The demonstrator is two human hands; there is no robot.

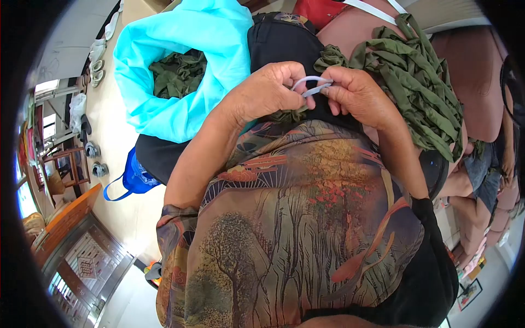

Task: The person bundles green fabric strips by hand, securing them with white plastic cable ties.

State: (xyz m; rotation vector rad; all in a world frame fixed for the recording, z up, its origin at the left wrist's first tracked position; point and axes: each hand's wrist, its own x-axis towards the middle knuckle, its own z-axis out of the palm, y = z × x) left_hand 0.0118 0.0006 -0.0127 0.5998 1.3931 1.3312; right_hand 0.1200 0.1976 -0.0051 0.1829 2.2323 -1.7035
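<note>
My left hand [268, 92] and my right hand [358, 94] meet in front of my chest. Between them is a narrow pale band [312, 80], bent into a small loop. The fingers of each hand pinch one side of it; its exact kind I cannot tell. A bit of dark green cloth [290, 115] shows just below my left fingers. Beyond my right hand a heap of dark green fabric strips [407, 82] drapes over the pink seat. To the left stands a bright turquoise bag [139, 60], its rim rolled out, with crumpled green cloth [178, 76] inside.
A blue bag with a strap [136, 174] lies on the pale floor at the left. Several shoes [97, 74] line the wall there. At the right edge another person's bare leg [465, 210] and denim shorts [484, 177] show beside the pink sofa [473, 71].
</note>
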